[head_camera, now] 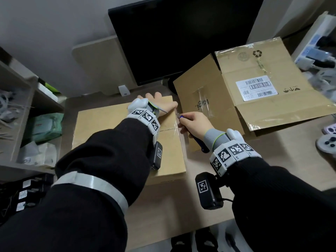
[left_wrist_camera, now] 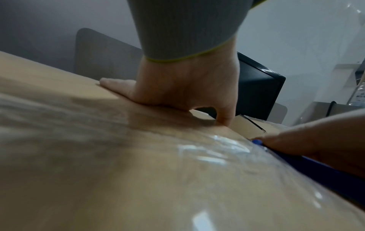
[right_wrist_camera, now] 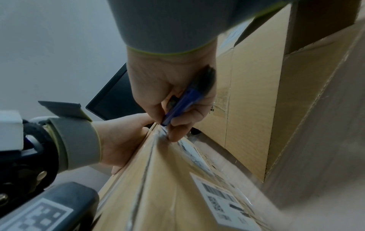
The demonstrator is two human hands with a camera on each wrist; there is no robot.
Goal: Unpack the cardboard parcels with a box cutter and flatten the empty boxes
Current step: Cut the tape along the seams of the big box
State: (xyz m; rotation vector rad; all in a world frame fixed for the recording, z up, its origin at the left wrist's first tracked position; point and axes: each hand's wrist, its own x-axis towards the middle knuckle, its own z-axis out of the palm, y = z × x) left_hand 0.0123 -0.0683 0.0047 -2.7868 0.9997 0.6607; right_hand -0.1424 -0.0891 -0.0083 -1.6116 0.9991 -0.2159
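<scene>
Here, a closed box (head_camera: 127, 139) lies flat on the tabletop (head_camera: 181, 206), near its left edge. Clear tape (left_wrist_camera: 213, 150) runs along the seam on top of the box. The left hand (head_camera: 160, 104) lies flat on the far part of the box top, with its fingers (left_wrist_camera: 114, 82) straight and spread, pressing the cardboard down. The thumb tip touches the box close to the seam.

The right hand (head_camera: 194, 122) holds a blue cutter (right_wrist_camera: 183, 103). Its fingers (right_wrist_camera: 177, 132) are curled round the handle and pinch it near the front. The tip of the cutter is at the right edge of the box, right where the tape goes over the side. The blade is too small and blurred to see well. The two hands are near each other but do not touch.

A label (right_wrist_camera: 227, 201) with bar codes sticks on the right side of the box. Just beside the box, toward the right far corner of the tabletop, lies an opened box (head_camera: 254, 91) with its flaps spread out. A dark screen (head_camera: 181, 37) stands at the far edge. A shelf (head_camera: 23, 110) with bags is off to the left.
</scene>
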